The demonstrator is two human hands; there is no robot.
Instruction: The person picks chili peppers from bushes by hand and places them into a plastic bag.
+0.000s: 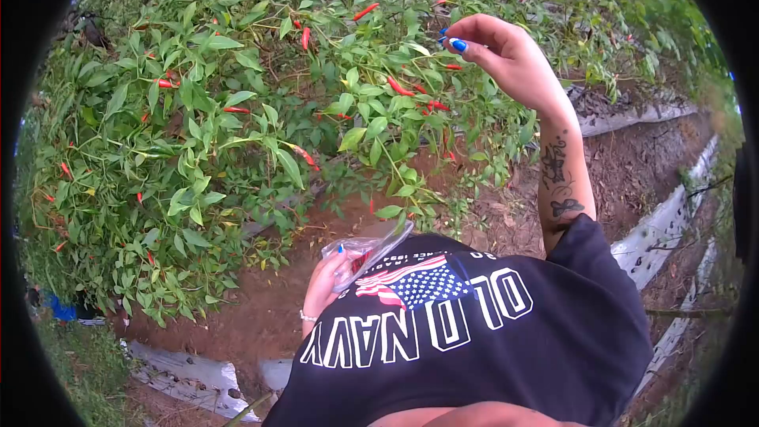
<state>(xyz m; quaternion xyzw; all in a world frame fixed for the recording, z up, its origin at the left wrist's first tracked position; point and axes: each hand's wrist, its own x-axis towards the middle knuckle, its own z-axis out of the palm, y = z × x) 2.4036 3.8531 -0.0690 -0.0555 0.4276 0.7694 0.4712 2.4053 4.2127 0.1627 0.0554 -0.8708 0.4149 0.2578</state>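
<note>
My right hand (506, 51) is raised among the upper leaves of the chili plants (229, 134), thumb and fingertips brought close together. Whether anything small sits between those fingertips is hard to make out. Low in front of my shirt, my left hand (328, 277) grips a clear plastic bag (383, 247) with something red inside. Red chilies hang all over the plants, among them one (399, 86) left of and below my right hand, one (306, 39) farther left, and one (305, 156) above the bag to the left.
Brown soil (316, 221) shows beneath the plants. Strips of silvery plastic sheeting (660, 233) run along the rows at the right, with another piece (186, 375) at the lower left. Something blue (62, 308) lies at the far left edge.
</note>
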